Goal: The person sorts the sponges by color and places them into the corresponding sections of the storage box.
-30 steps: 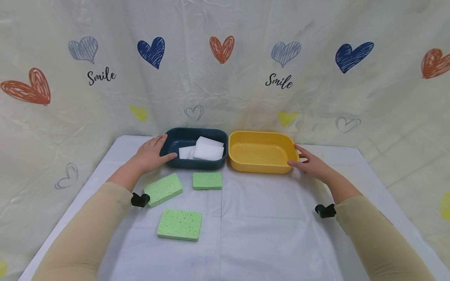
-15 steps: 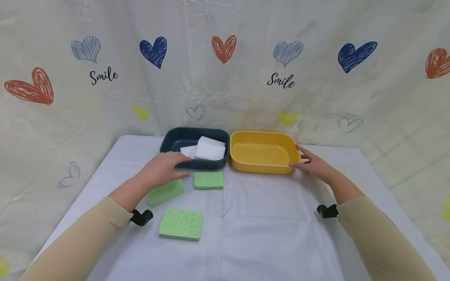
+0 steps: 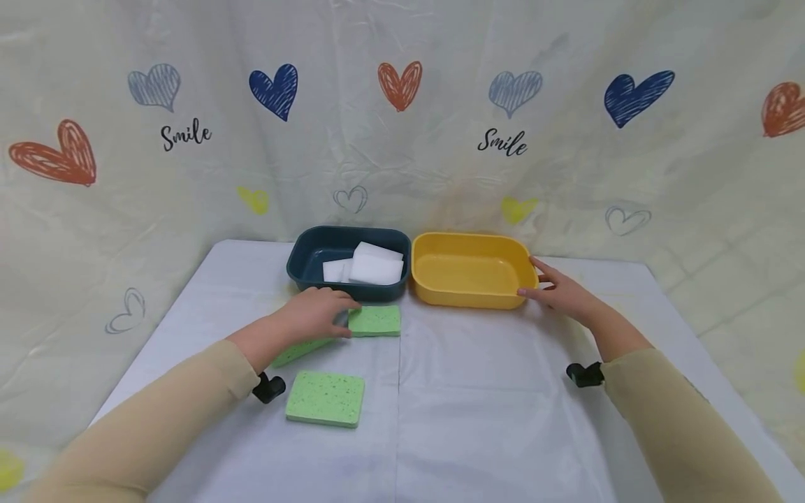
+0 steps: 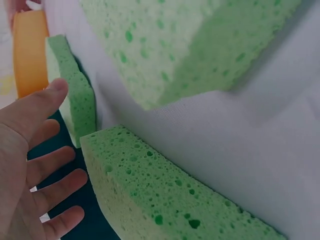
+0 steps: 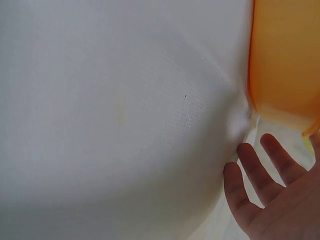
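A: State of the hands?
B: Neither is clenched. Left hand (image 3: pixel 314 318) is released, fingers spread, at the left end of the far green sponge (image 3: pixel 375 321). Thumb overlaps that sponge in the left wrist view; can't tell if it touches.
A: Right hand (image 3: pixel 562 297)?
B: At the right end of the yellow bin (image 3: pixel 468 299), thumb at the front corner, index by the rim. Other fingers loosely straight, no grasp.
A: Where's the sponge?
B: Flat on the white-covered bench (image 3: pixel 490 391), just in front of the teal bin (image 3: pixel 371 294).
A: Others?
B: Angled green sponge (image 3: pixel 305 351) partly hidden under the left hand. Near green sponge (image 3: pixel 325 398) lies flat, closest to the wearer.
A: Bins?
B: Side by side at the back edge, teal left, yellow right. Teal one has white rectangular pads (image 3: pixel 377 269) piled in its right half.
A: Behind?
B: Pale backdrop (image 3: pixel 440 168), printed hearts and "Smile".
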{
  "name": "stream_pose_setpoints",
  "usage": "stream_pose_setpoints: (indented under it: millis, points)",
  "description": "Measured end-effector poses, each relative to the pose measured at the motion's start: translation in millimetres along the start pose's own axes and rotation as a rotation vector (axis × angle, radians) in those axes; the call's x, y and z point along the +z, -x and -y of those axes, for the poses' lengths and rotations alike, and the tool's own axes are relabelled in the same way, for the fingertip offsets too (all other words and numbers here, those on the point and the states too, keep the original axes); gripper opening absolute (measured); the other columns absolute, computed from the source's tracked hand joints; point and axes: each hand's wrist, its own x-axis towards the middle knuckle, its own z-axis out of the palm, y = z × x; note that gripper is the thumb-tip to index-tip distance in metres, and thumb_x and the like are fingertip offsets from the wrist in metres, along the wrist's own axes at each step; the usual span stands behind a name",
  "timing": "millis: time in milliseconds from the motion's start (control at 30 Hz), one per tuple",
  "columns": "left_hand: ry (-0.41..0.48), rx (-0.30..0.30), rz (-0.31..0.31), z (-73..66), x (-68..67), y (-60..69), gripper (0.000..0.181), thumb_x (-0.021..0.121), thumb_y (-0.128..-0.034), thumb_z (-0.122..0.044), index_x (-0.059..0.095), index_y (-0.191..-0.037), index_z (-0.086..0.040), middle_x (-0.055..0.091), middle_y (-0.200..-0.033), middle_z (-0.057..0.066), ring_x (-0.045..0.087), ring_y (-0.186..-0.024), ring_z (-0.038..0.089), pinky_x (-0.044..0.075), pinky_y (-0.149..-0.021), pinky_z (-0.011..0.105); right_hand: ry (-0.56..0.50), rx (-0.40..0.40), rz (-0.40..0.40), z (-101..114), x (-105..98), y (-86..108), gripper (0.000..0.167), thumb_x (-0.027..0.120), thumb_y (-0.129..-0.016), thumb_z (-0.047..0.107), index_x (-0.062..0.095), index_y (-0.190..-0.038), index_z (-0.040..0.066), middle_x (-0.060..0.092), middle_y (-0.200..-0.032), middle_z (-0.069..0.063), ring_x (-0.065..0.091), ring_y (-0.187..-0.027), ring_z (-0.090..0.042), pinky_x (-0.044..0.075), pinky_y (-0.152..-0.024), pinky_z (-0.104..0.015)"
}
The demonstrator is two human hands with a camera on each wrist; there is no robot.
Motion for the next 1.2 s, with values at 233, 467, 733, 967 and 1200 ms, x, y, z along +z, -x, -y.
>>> stream_pose_setpoints:
  millis: [233,467,733,967,1200]
  points:
    - [-0.013,0.007,0.033,0.4,4.1,-8.9,0.060,0.072,-0.0883,-0.048,0.056,-0.142,-0.026,0.055,-0.142,0.001,0.051,-0.127,0.027,0.038,-0.105,0.048,-0.002,0.011,0.015,-0.2,-1.5,0.3,0.116,0.066,-0.078,0.074,-0.006,-0.159,0.033,0.026,-0.152,-0.029,0.044,-0.125,-0.044,0.039,-0.106,-0.060]
    - [0.010,0.002,0.055,-0.9,3.8,-10.7,0.061,0.072,-0.0888,-0.047,0.054,-0.144,-0.028,0.055,-0.142,0.000,0.049,-0.130,0.026,0.037,-0.108,0.048,-0.004,0.016,0.026,0.2,-1.9,-0.8,0.119,0.066,-0.074,0.077,-0.006,-0.159,0.035,0.024,-0.153,-0.029,0.043,-0.126,-0.045,0.036,-0.106,-0.063]
    - [0.022,0.053,-0.023,-6.2,-0.2,-8.0,0.055,0.073,-0.0877,-0.045,0.059,-0.139,-0.030,0.060,-0.137,-0.004,0.051,-0.117,0.022,0.039,-0.101,0.045,-0.004,0.015,0.029,0.0,-2.2,-0.6,0.120,0.066,-0.073,0.078,-0.006,-0.159,0.035,0.024,-0.153,-0.029,0.041,-0.127,-0.045,0.034,-0.107,-0.064]
    - [0.029,0.097,-0.157,-9.2,-8.0,-3.4,0.054,0.072,-0.0880,-0.044,0.059,-0.139,-0.033,0.061,-0.135,-0.006,0.052,-0.111,0.020,0.042,-0.097,0.043,-0.005,0.011,0.033,0.0,-1.6,-0.4,0.122,0.066,-0.071,0.080,-0.007,-0.159,0.035,0.023,-0.154,-0.030,0.040,-0.127,-0.046,0.033,-0.107,-0.065]
    - [0.075,0.114,-0.221,-18.6,-23.7,-7.7,0.051,0.073,-0.0878,-0.039,0.061,-0.137,-0.033,0.061,-0.135,-0.004,0.051,-0.107,0.020,0.044,-0.090,0.039,0.008,0.008,0.033,-0.2,-2.4,0.7,0.122,0.065,-0.072,0.080,-0.006,-0.159,0.035,0.024,-0.154,-0.030,0.040,-0.127,-0.046,0.034,-0.106,-0.065]
